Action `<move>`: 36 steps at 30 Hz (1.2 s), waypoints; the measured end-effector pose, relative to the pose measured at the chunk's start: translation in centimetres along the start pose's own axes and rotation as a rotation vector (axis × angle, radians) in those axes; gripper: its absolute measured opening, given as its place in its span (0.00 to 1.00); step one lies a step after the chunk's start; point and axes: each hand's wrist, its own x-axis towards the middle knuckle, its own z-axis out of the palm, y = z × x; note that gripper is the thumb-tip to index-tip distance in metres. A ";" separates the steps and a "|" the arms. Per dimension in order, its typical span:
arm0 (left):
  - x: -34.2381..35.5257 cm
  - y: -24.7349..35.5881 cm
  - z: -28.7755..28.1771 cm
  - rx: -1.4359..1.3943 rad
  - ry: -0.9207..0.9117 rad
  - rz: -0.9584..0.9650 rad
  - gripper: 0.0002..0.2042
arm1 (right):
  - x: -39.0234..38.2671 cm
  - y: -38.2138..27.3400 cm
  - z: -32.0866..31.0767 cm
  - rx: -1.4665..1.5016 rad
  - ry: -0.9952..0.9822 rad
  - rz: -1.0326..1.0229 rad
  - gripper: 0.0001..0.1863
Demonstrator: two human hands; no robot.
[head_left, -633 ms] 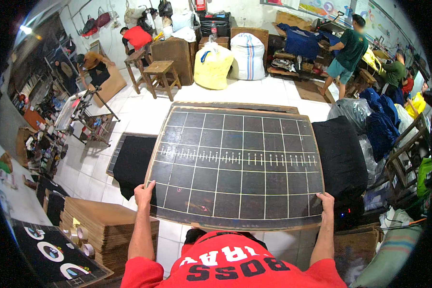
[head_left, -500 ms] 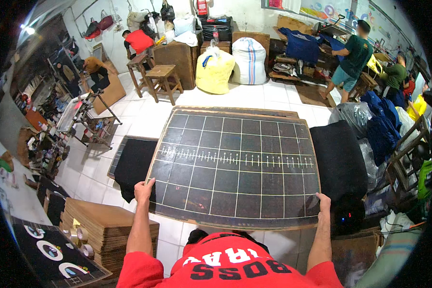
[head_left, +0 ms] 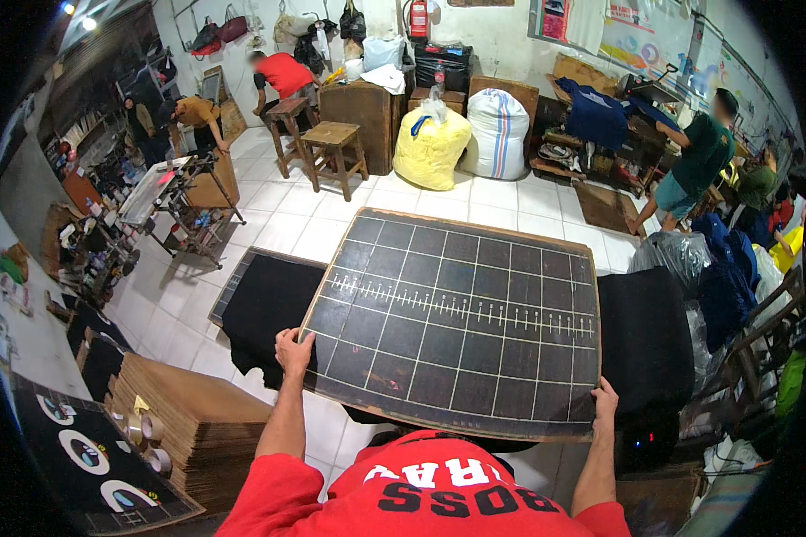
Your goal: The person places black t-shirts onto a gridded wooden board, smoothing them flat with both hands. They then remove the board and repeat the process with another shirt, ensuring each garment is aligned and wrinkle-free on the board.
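A large dark board [head_left: 439, 349] with a white grid and a row of white scale marks lies face up across my front. My left hand [head_left: 294, 356] grips its left edge near the lower corner, thumb on the top face. My right hand [head_left: 605, 403] grips the right edge near its lower corner; some fingers are hidden. Black cloth [head_left: 261, 313] lies over another gridded board [head_left: 227, 288] at the left, and more black cloth [head_left: 645, 340] is piled at the right. What lies directly beneath the big board is mostly hidden.
Stacked brown boards [head_left: 184, 394] with tape rolls [head_left: 141, 430] stand near lower left. A printing frame stand [head_left: 175, 206], wooden stools [head_left: 336, 154] and bulging sacks [head_left: 430, 152] are beyond, on white tiles. Several co-workers [head_left: 694, 161] work around the room. Bagged cloth [head_left: 725, 268] crowds the right.
The board has shifted right and down in the view and tilted clockwise, with both my hands still gripping it. The surroundings have shifted too. A co-worker at the back left is more upright.
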 end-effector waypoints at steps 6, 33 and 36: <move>0.6 -0.9 0.2 -0.162 -0.174 -0.087 0.21 | 0.8 1.0 -0.2 -0.085 -0.024 -0.075 0.34; 3.1 -1.6 1.4 -0.211 -0.482 -0.219 0.35 | 0.5 -1.2 5.3 -0.850 0.481 0.067 0.24; 3.2 -1.1 1.3 -0.150 -0.416 -0.154 0.34 | 0.6 -1.6 5.7 -0.901 0.484 0.154 0.23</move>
